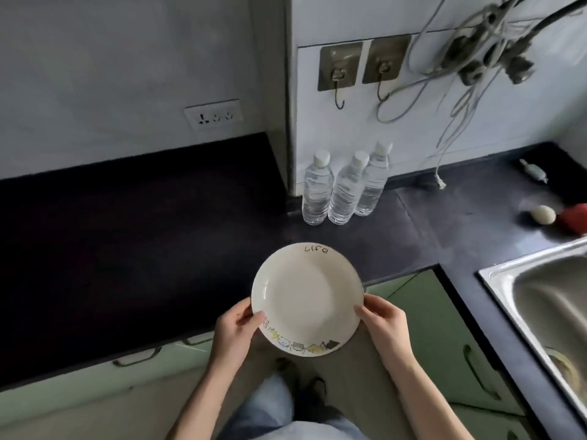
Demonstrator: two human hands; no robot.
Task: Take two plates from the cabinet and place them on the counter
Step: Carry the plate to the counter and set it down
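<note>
A round white plate, with the word "life" on its far rim and small drawings along its near rim, is held level in front of me. My left hand grips its left edge and my right hand grips its right edge. The plate's far half hangs over the front edge of the dark counter; its near half is over the floor. I cannot tell whether a second plate lies beneath it. Pale green cabinet doors run under the counter.
Three water bottles stand on the counter just behind the plate, against a white wall corner. A steel sink sits at the right, with a pale round item and a red one behind it. Cables hang on the wall.
</note>
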